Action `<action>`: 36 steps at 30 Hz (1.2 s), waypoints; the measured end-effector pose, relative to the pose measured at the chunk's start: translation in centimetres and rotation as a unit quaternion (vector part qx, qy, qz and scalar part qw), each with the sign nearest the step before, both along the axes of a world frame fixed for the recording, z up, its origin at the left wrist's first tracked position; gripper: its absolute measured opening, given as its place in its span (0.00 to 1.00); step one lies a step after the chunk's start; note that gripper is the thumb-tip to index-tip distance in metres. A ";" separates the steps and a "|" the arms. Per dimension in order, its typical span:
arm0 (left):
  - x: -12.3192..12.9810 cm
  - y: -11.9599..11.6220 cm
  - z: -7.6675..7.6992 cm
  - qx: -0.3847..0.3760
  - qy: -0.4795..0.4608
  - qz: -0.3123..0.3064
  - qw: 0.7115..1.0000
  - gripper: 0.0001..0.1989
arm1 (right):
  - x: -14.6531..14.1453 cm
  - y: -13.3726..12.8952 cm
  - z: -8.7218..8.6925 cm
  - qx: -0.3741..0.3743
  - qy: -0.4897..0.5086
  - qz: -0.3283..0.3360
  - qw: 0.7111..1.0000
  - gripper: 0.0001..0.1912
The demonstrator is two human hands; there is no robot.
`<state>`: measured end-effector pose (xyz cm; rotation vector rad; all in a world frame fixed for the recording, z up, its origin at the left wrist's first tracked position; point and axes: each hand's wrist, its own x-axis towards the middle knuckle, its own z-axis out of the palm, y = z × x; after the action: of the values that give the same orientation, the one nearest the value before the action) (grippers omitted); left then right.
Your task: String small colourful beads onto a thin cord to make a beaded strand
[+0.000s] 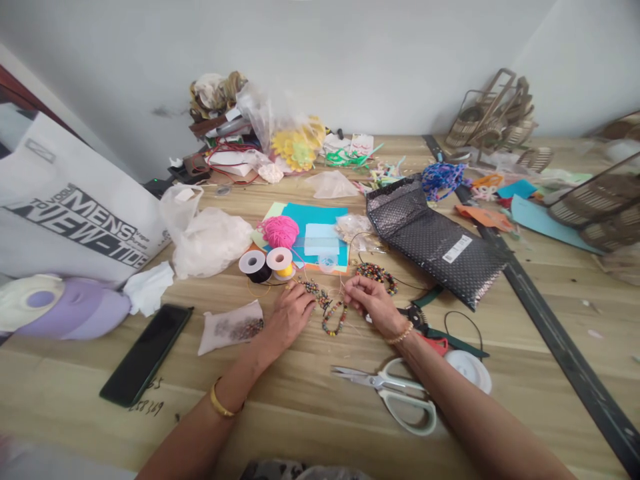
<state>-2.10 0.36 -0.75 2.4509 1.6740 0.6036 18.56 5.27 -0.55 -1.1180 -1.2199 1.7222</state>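
Observation:
My left hand (291,308) lies over the wood table, its fingertips at a small pile of loose multicoloured beads (315,290). My right hand (369,300) is pinched at the end of a thin pale thread, just right of a small strand of coloured beads (335,320) that curves on the table. Behind the right hand lies a coil of strung beads (381,275). A small pouch of beads (233,327) rests left of my left hand. Black thread (255,266) and yellow thread (280,263) spools stand behind the left hand.
White-handled scissors (385,381) lie near my right forearm, beside a white spool (468,372). A phone (146,353) lies at left. Pink yarn (281,232), blue sheets (313,217) and a black bubble mailer (430,233) sit behind. A large paper bag (75,200) stands far left.

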 end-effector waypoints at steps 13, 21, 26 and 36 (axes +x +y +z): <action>0.6 -0.1 -0.4 0.011 -0.004 0.002 1.000 0.07 | 0.1 0.1 0.0 -0.004 0.018 -0.007 1.000 0.18; 0.5 -0.2 -0.4 0.005 -0.017 -0.013 1.000 0.07 | 0.0 0.0 0.3 -0.008 0.023 -0.008 1.000 0.18; 0.7 -0.3 -0.2 0.006 -0.077 -0.006 0.997 0.07 | 0.0 0.1 0.3 -0.008 0.020 -0.005 1.000 0.19; 1.0 -0.6 2.0 -0.224 -0.481 0.133 0.837 0.08 | -0.3 -0.8 1.0 0.069 0.002 0.073 0.995 0.22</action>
<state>-1.11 -0.20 1.22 1.2141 1.4395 1.0776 18.25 4.45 0.43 -0.9632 -1.4262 1.7176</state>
